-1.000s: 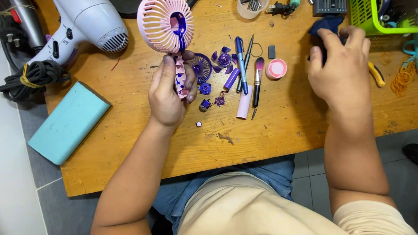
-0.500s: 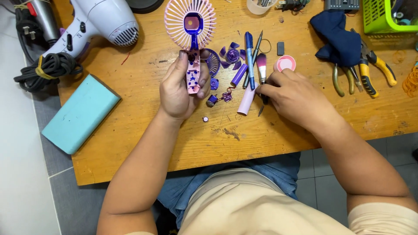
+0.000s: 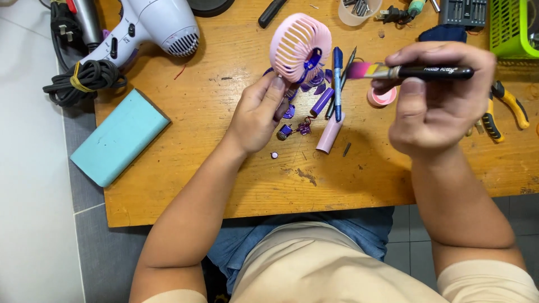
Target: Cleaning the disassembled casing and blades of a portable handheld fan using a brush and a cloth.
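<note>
Left hand [image 3: 255,120] closed round the handle of the pink fan [image 3: 297,47], cage head tilted up and away over the middle of the desk [image 3: 213,168]. Right hand [image 3: 432,106] lifted well off the wood, thumb and fingers pinched shut on a black-handled brush [image 3: 410,72], held level, pink bristle tip pointing left toward the fan head but not touching it. Fan likely light, thin plastic ribs, probably brittle; best gripped by the handle, never by the cage. Brush light and stiff in the shaft, soft at the tip; mid-shaft hold looks secure. Below the fan, scattered purple parts: impeller [image 3: 317,78], small motor [image 3: 285,132], a battery [image 3: 322,101], tiny and easy to knock away. Blue pen [image 3: 337,84] just beside them, pink cover [image 3: 329,133] nearer, round pink cap [image 3: 382,96] to the right. Far left, a hair dryer [image 3: 151,25] with coiled cord [image 3: 84,81]; teal block [image 3: 119,137] at the left edge. Far right, pliers [image 3: 508,104] and a green basket [image 3: 514,28].
</note>
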